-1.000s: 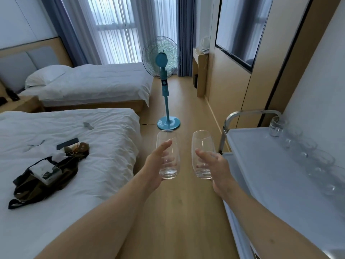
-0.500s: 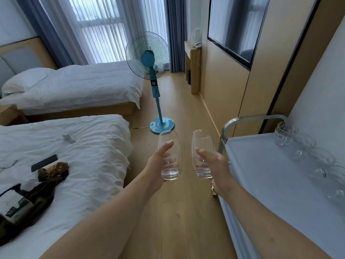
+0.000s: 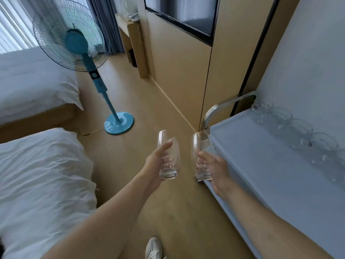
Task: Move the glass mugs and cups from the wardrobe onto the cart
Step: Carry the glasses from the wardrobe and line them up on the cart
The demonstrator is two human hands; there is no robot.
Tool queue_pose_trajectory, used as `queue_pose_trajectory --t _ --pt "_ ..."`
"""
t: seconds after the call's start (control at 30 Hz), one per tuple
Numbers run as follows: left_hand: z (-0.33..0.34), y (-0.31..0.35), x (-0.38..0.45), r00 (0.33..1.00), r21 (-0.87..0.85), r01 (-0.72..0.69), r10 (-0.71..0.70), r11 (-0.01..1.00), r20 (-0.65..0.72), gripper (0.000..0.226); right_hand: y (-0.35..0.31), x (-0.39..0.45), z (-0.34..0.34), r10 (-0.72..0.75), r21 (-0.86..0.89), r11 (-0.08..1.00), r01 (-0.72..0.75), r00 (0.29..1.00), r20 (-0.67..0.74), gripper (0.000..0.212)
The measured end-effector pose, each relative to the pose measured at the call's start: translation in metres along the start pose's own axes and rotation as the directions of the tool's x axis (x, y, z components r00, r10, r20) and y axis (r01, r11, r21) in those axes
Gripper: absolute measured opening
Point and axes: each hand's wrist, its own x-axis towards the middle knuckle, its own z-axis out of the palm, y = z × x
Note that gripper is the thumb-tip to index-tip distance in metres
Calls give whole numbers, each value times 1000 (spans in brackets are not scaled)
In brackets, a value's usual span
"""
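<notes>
Each of my hands holds one tall clear glass cup upright over the wooden floor. My left hand grips the left glass cup. My right hand grips the right glass cup, which is at the near left edge of the pale blue cart. A row of several glass mugs stands along the cart's far side by the wall. The cart's metal handle curves up at its far end.
A blue standing fan stands on the floor ahead left. Two beds with white bedding fill the left side. Wooden wall panels with a dark screen are ahead right. My white shoe shows at the bottom.
The view has swung right and down, and the cart now looks closer. Both hands still hold their glasses, now lower and closer to the cart's edge.
</notes>
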Motion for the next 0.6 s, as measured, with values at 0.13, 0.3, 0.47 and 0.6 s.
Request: queue_pose_trajectory --t 0.13,0.3,0.47,0.6 --pt "-25 15 42 980 131 79 -101 988 171 45 13 10 19 39 38 999 -35 993 -113 65" --pt "-39 -9 88 964 260 214 -247 942 102 86 56 10 18 143 65 989 -130 953 -266 34" --pt "-33 -45 118 912 312 333 -388 890 133 96 92 15 -1 269 161 961 -223 887 -376 37" --pt "-19 -69 140 894 334 375 -433 865 117 88 114 26 -21 333 218 940 -263 849 -410 60"
